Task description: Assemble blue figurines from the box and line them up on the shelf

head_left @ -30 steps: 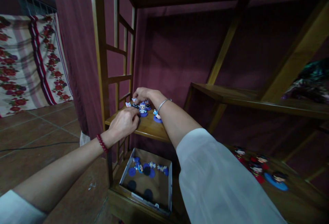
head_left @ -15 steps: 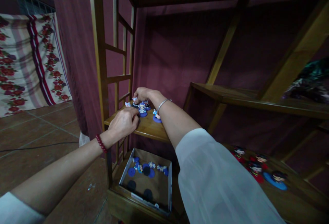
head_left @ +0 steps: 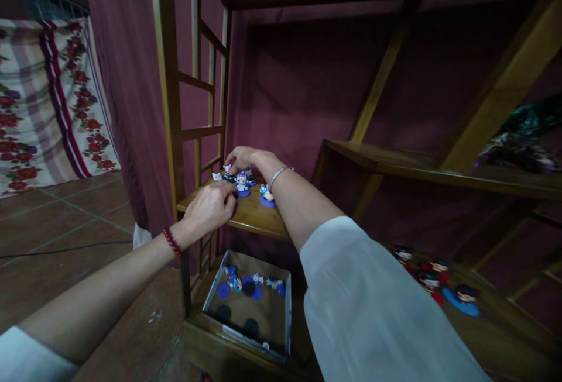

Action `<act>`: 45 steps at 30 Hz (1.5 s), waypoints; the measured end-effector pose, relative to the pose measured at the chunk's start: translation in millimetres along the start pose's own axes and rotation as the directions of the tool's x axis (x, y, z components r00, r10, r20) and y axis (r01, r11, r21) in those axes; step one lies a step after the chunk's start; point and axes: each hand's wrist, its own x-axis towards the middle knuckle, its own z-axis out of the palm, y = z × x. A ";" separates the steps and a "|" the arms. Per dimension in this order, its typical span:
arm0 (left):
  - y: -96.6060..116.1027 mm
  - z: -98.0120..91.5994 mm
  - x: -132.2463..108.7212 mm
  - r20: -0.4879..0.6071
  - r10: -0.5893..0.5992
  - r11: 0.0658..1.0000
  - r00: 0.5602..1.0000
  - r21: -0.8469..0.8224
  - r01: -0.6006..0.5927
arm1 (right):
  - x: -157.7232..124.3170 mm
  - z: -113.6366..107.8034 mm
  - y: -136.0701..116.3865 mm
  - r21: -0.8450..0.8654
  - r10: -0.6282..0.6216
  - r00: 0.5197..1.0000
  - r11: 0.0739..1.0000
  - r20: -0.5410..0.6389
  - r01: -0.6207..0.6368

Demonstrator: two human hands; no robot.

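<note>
Hardly anything is moved since half a second ago: the scene is shifted slightly leftward, while both hands are kept at the same places over the shelf (head_left: 259, 224). Beside the front figurine (head_left: 242, 182), which is stood upright on a blue base, the left hand (head_left: 209, 205) is held with fingers curled; whether it is touched cannot be told. By the right hand (head_left: 241, 158), bent fingers are lowered among the rear figurines (head_left: 227, 171) — their grip is hidden. Another figurine (head_left: 266, 197) is partly covered by the right wrist. At left the shelf is bounded by a lattice side (head_left: 196, 134); along its front edge a bare strip of wood is left, and open room is offered above. Below, small figures and discs are held in a shallow box (head_left: 290, 317) — a pale patch on its front wall is too small to be read.
</note>
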 end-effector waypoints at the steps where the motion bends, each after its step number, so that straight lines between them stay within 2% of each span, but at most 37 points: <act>1: 0.0 -0.2 -0.1 0.000 0.001 1.000 1.000 0.004 -0.001 | -2.1 -2.7 1.2 0.004 0.005 1.000 1.000 -0.014 -0.005; 6: 2.0 -3.2 -0.3 0.003 -0.009 1.000 1.000 0.018 0.009 | -23.2 -22.9 5.0 -0.146 0.102 0.990 0.983 -0.093 -0.115; 9: 2.6 -4.4 -0.8 0.003 -0.017 0.999 1.000 0.034 0.017 | -40.5 -35.1 2.2 -0.254 0.184 0.979 0.946 -0.087 -0.201; 14: 2.0 -5.2 -2.2 0.002 -0.006 0.999 1.000 0.043 0.006 | -67.6 -45.2 -2.9 -0.326 0.194 0.979 0.924 -0.054 -0.201; 20: 4.4 -9.2 -3.2 0.012 -0.019 0.999 1.000 0.050 0.018 | -90.3 -44.8 1.9 -0.357 0.248 0.969 0.905 0.003 -0.230; 29: 5.0 -8.9 -3.2 0.039 -0.071 0.995 0.997 0.066 0.069 | -101.4 -36.1 6.0 -0.388 0.323 0.936 0.888 0.140 -0.248; 36: 3.3 -7.2 -3.3 0.031 -0.058 0.997 0.998 0.058 0.056 | -101.9 -25.5 15.3 -0.345 0.372 0.924 0.882 0.093 -0.321; 45: 4.1 -7.3 -2.7 0.030 -0.050 0.998 0.998 0.045 0.049 | -95.0 -21.4 21.8 -0.301 0.319 0.945 0.910 0.064 -0.287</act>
